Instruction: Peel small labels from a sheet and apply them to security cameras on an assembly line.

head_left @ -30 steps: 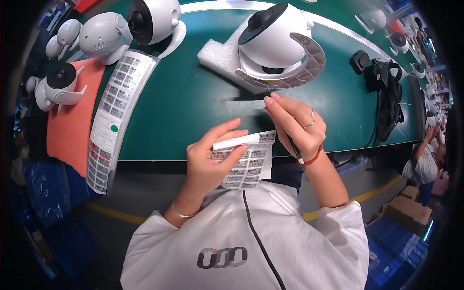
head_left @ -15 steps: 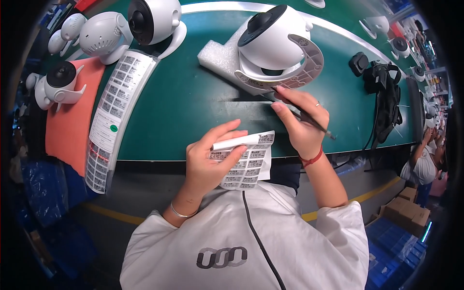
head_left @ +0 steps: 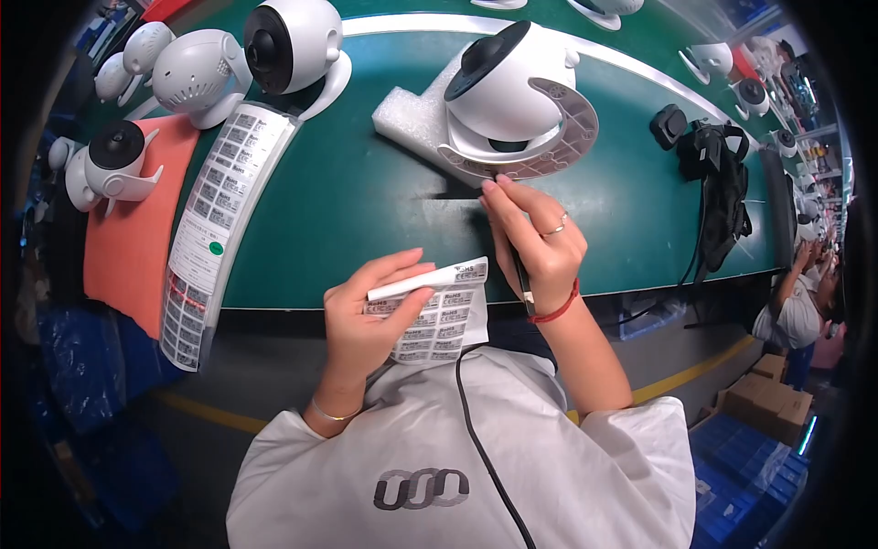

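My left hand (head_left: 359, 316) is closed on a curled sheet of silver-grey labels (head_left: 441, 331), held in front of the table edge with its top folded over. My right hand (head_left: 540, 247) has its fingertips pressed at the front edge of a white security camera's base (head_left: 572, 137). Dark slim tweezers (head_left: 524, 277) lie along that palm; their tips are hidden by the fingers. The white camera (head_left: 517, 96) with its black lens face rests tilted on a white foam block (head_left: 407, 119), its grey underside turned toward me.
At the left, a long label sheet (head_left: 203, 240) in clear plastic lies beside an orange mat (head_left: 137, 247). Several white cameras (head_left: 293, 50) stand at the back left. A black strapped device (head_left: 718, 174) sits on the green table (head_left: 366, 215) at the right. A person (head_left: 794, 306) is at far right.
My right hand has turned and moved left along the base, its fingertips closing in at the edge, with the tweezers swung into the palm. My left hand and its label sheet have shifted left.
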`<state>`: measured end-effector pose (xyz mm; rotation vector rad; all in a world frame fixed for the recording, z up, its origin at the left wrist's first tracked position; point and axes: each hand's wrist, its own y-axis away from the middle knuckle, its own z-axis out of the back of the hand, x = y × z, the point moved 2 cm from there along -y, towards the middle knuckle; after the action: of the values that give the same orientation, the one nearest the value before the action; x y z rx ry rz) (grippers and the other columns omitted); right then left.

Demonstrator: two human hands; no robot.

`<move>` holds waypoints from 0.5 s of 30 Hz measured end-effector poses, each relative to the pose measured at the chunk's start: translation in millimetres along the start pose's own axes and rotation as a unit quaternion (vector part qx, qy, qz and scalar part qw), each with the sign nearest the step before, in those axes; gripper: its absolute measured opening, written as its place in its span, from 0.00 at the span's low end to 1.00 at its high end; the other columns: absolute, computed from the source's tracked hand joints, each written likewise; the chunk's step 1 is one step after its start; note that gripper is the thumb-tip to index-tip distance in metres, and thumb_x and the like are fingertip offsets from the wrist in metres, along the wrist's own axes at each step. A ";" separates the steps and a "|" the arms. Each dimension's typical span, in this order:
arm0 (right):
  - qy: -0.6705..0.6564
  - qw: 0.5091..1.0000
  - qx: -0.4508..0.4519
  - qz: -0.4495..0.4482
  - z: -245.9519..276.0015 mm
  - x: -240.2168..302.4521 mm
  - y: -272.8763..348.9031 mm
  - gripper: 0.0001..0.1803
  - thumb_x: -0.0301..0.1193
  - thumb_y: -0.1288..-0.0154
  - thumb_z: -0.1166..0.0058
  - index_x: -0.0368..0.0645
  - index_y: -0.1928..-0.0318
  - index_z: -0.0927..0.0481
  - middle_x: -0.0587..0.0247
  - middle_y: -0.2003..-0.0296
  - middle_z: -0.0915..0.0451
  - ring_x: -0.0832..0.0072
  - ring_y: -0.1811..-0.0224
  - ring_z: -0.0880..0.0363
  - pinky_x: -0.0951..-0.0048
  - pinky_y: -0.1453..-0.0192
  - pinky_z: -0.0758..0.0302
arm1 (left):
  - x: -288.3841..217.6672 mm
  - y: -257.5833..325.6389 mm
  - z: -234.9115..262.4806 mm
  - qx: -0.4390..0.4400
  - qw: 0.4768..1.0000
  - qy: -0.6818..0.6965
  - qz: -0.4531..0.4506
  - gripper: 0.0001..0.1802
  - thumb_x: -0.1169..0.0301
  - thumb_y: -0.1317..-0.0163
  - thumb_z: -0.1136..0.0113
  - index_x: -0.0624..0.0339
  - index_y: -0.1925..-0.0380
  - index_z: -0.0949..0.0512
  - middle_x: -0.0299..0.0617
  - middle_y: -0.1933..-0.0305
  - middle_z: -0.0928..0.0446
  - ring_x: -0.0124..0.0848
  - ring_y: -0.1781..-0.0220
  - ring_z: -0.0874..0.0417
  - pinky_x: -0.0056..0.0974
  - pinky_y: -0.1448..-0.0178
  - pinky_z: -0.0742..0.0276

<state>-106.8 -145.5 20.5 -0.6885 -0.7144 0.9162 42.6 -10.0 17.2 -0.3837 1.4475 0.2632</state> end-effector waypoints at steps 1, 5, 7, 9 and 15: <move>0.001 1.000 0.001 0.001 4.9 1.7 0.0 0.15 0.20 0.52 0.32 0.40 0.60 0.14 0.56 0.63 0.16 0.64 0.65 0.15 0.70 0.63 0.20 | 0.4 0.6 2.1 -0.005 1.000 -0.001 0.001 0.20 0.85 0.47 0.33 0.71 0.52 0.21 0.52 0.57 0.15 0.31 0.54 0.14 0.31 0.50 0.19; -0.076 0.997 0.008 -0.001 56.0 12.9 -29.8 0.07 0.20 0.46 0.39 0.39 0.64 0.16 0.55 0.60 0.17 0.59 0.50 0.20 0.60 0.45 0.26 | 1.0 -2.6 10.6 -0.008 1.000 0.015 -0.023 0.20 0.85 0.47 0.32 0.71 0.52 0.21 0.52 0.57 0.15 0.31 0.53 0.14 0.32 0.50 0.19; -0.122 0.991 -0.033 -0.048 83.5 -7.2 -48.4 0.12 0.23 0.35 0.50 0.37 0.52 0.21 0.60 0.67 0.21 0.72 0.62 0.24 0.69 0.51 0.26 | 2.7 -2.8 11.9 -0.004 0.999 0.028 -0.027 0.20 0.84 0.47 0.32 0.70 0.52 0.21 0.52 0.58 0.15 0.32 0.53 0.14 0.32 0.49 0.19; -0.174 0.965 0.085 -0.179 91.0 -26.2 -79.4 0.10 0.22 0.31 0.51 0.37 0.52 0.23 0.70 0.80 0.31 0.90 0.78 0.40 0.84 0.75 0.42 | 3.1 -3.8 12.3 0.000 1.000 0.030 -0.005 0.19 0.83 0.46 0.32 0.69 0.52 0.21 0.51 0.58 0.15 0.32 0.53 0.13 0.32 0.49 0.19; -0.035 0.905 0.424 0.010 57.1 -59.8 -149.3 0.15 0.35 0.49 0.30 0.38 0.68 0.21 0.52 0.81 0.24 0.54 0.79 0.25 0.63 0.73 0.29 | 6.1 -2.1 19.4 0.019 0.999 0.033 -0.023 0.18 0.82 0.46 0.32 0.69 0.53 0.20 0.49 0.58 0.14 0.32 0.53 0.13 0.32 0.50 0.18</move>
<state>-109.5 -250.6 155.0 0.1157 -0.3053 1.1544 61.8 -4.4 12.8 -0.3968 1.5045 0.1880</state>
